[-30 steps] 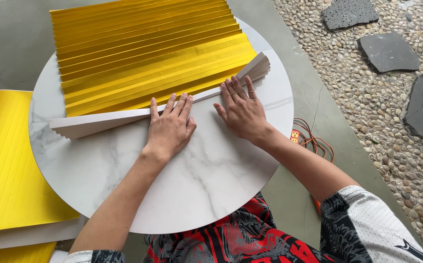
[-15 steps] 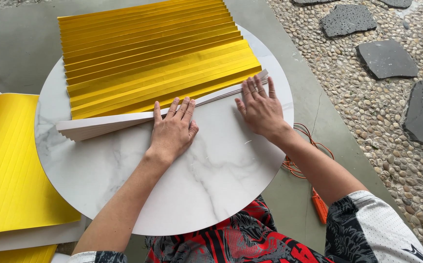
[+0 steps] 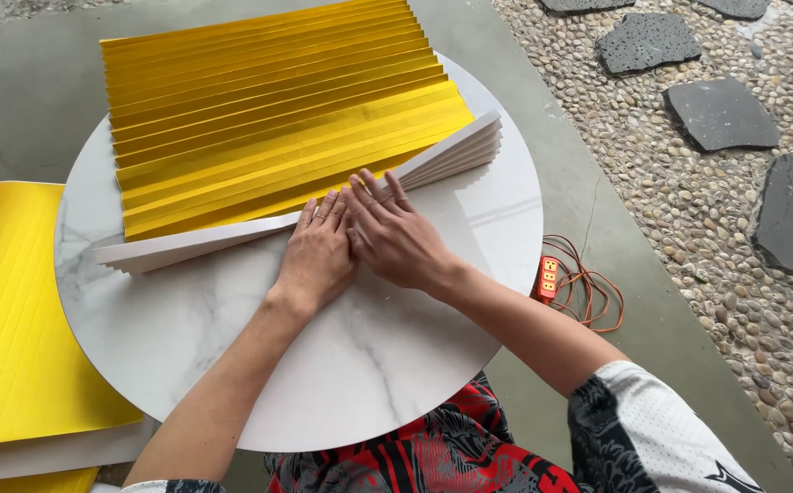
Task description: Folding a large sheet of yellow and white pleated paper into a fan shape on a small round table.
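The pleated gold sheet (image 3: pixel 278 119) lies across the far half of a round counter (image 3: pixel 387 365), its glossy accordion ridges running from left to right and its far edge hanging past the rim. The near folds are gathered into a white-backed stack (image 3: pixel 451 151) whose edge slants across the middle of the counter, fanning apart at its right end. The counter top is smooth white stone with faint grey veins. It stands on a flat grey-green concrete floor (image 3: pixel 22 82); to the right runs a bed of small rounded pebbles (image 3: pixel 688 210) set with dark, rough, irregular stepping stones (image 3: pixel 723 114). At the left, more yellow ribbed sheet (image 3: pixel 13 310) rests on a white chair. An orange power strip (image 3: pixel 548 277) with a coiled orange cord lies on the floor beside the counter. The left hand (image 3: pixel 319 251) is spread flat, palm down, fingertips on the stack's near fold, gripping nothing. The right hand (image 3: pixel 395 233) lies flat just beside it, touching it, fingers extended onto the same fold.
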